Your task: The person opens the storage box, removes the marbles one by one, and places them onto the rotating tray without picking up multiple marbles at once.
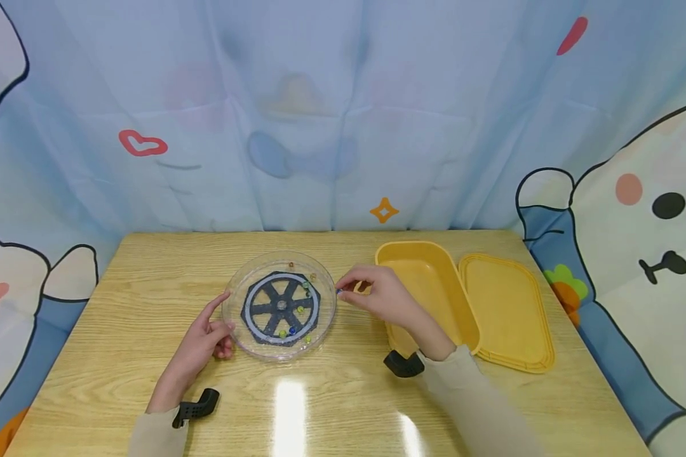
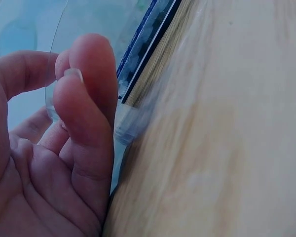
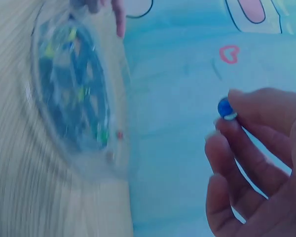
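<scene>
A round clear dish (image 1: 280,354) sits on the table, with a dark spoked wheel-like piece (image 1: 263,309) bearing a pale ring inside or beneath it. Several marbles lie in the dish, among them a dark blue marble (image 1: 292,331) and a yellow-green marble (image 1: 300,310). My left hand (image 1: 197,343) touches the dish's left side, index finger extended to the rim and thumb near it. Just beyond the right rim, my right hand (image 1: 385,295) pinches a blue marble (image 3: 226,108) between thumb and fingertip.
Right of the dish stands a yellow plastic box (image 1: 429,285) without its cover. A yellow lid (image 1: 514,314) lies flat beside it. Behind the wooden table (image 1: 154,273) hangs a blue patterned curtain (image 1: 320,178). Both wrists carry black mounts.
</scene>
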Motion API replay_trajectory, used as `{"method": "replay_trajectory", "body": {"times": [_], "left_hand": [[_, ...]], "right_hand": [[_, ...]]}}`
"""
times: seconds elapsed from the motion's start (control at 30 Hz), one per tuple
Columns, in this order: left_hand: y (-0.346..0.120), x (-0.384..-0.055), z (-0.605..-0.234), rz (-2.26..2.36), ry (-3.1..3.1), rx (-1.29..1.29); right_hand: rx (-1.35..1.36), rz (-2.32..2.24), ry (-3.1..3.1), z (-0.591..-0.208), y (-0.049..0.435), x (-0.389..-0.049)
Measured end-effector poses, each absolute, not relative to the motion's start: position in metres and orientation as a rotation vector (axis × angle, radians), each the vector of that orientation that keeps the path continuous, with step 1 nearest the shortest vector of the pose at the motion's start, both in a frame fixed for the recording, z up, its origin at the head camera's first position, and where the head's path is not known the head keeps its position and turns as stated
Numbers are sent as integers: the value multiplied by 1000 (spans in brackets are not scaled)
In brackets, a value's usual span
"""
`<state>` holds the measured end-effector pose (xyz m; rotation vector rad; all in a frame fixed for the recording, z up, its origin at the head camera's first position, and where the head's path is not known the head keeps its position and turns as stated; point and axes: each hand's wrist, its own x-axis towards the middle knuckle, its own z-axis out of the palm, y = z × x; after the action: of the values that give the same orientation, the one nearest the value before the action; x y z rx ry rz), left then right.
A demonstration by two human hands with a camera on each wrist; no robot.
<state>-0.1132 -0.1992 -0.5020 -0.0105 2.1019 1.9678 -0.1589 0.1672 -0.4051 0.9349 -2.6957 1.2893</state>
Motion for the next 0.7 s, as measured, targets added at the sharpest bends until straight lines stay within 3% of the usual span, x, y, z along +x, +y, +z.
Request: {"method": "replay_trajectory", "body": {"times": [0.33,0.7], "left_hand": [[-201,-114,-503,1969,2103,-4],[-201,-113,-504,1974,2100,-2]], "right_hand": [[889,1419,-2641,-420,119,-167],[829,1550,-2680,-429,98,-163]]}}
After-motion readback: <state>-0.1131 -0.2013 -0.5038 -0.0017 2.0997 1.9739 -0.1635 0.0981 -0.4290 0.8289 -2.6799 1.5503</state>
